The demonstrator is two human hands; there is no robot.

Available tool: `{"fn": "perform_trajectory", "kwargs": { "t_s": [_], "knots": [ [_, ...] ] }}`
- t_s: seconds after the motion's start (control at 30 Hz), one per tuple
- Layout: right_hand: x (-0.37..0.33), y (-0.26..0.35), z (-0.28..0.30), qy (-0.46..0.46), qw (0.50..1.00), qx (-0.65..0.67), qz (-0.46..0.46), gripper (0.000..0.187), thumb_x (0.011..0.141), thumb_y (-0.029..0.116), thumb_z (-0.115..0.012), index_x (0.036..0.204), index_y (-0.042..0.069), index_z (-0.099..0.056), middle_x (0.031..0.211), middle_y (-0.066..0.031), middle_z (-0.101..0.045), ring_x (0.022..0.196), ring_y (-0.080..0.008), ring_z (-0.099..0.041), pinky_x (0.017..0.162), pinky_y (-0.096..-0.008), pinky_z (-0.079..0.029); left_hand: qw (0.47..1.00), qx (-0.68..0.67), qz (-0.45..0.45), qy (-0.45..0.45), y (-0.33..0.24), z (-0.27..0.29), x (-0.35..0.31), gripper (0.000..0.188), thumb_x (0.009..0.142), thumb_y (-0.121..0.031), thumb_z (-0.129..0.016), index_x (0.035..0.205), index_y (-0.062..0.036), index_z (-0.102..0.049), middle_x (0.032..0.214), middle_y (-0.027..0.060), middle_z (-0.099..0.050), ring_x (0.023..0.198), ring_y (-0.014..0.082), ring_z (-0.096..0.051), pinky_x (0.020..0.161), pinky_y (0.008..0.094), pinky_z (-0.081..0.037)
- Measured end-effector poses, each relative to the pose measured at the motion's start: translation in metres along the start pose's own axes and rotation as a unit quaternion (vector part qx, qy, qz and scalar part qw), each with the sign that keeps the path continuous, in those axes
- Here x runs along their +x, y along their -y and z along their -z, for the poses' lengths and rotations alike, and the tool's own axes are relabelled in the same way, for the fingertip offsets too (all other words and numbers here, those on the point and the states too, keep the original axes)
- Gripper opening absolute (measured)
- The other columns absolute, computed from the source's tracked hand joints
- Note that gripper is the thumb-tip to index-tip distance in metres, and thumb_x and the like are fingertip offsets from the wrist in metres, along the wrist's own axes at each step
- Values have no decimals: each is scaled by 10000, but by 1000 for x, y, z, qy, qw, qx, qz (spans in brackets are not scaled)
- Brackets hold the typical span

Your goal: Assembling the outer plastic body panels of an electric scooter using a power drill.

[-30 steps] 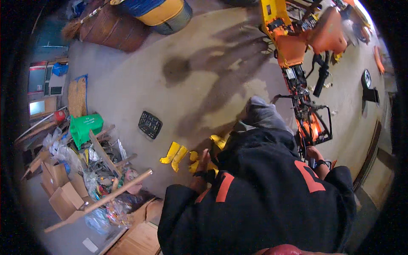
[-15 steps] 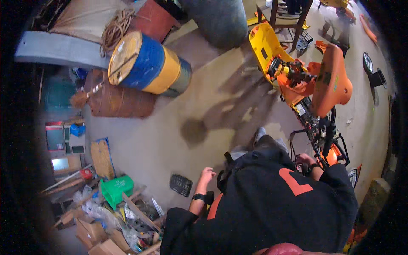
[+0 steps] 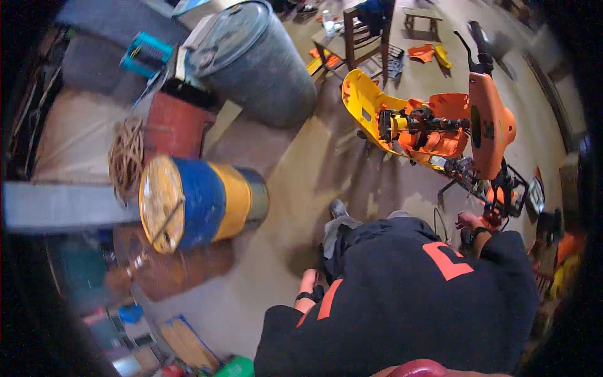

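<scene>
My right hand [image 3: 468, 220] hangs beside a partly stripped orange and yellow motorbike [image 3: 492, 135], close to its exposed frame. Its fingers look loosely apart, with nothing visible in them; whether they touch the bike I cannot tell. Low at my left side is my left hand [image 3: 309, 278], its fingers mostly hidden and blurred against my dark clothes. Both wrists wear black bands. The bike's yellow panel [image 3: 363, 107] points away from me, and its inner parts are bare.
A blue and yellow drum [image 3: 207, 204] stands at left, with a large grey-blue drum [image 3: 257, 69] behind it. Coiled rope [image 3: 127, 157] hangs near a ledge. A wooden chair [image 3: 364, 38], a small stool [image 3: 423, 22] and loose orange panels [image 3: 421, 53] are at the far side.
My view has swung, so the drums sit lower and more of the far floor shows. The green crate has slid to the lower edge. My left hand has drawn closer to my body.
</scene>
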State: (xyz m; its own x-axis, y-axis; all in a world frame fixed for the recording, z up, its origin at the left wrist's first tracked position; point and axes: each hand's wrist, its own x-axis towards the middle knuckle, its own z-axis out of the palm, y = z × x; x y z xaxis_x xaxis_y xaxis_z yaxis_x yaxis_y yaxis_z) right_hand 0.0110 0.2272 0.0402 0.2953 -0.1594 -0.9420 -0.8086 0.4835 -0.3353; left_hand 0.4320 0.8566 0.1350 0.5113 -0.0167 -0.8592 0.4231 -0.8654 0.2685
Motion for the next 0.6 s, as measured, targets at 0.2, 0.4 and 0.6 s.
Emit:
{"fn": "perform_trajectory", "kwargs": {
  "t_s": [0.2, 0.4, 0.6],
  "knots": [
    [-69, 136, -136, -31, 986, -163, 3, 425, 872, 181, -486, 1277, 53, -491, 969, -113, -677, 747, -225, -662, 602, -342, -520, 965, 165, -204, 18, -48, 138, 196, 138, 734, -199, -612, 759, -105, -709, 782, 92, -667, 774, 274, -645, 698, 414, -528],
    [-134, 245, -201, -120, 981, -111, 106, 528, 815, 118, -501, 1333, 21, -462, 1006, -127, -664, 816, -204, -663, 644, -313, -517, 970, 39, -241, -4, -327, 166, 174, 238, 869, -190, -501, 904, -1, -641, 759, 115, -668, 651, 188, -628, 583, 331, -488],
    [-120, 311, -201, -119, 971, -101, 180, 482, 829, 170, -545, 1271, -18, -510, 1023, -137, -656, 822, -180, -657, 665, -308, -508, 881, -61, -461, 84, -532, 91, 90, 219, 873, -81, -484, 1022, 11, -615, 847, 107, -689, 796, 162, -644, 722, 285, -504]
  ]
}}
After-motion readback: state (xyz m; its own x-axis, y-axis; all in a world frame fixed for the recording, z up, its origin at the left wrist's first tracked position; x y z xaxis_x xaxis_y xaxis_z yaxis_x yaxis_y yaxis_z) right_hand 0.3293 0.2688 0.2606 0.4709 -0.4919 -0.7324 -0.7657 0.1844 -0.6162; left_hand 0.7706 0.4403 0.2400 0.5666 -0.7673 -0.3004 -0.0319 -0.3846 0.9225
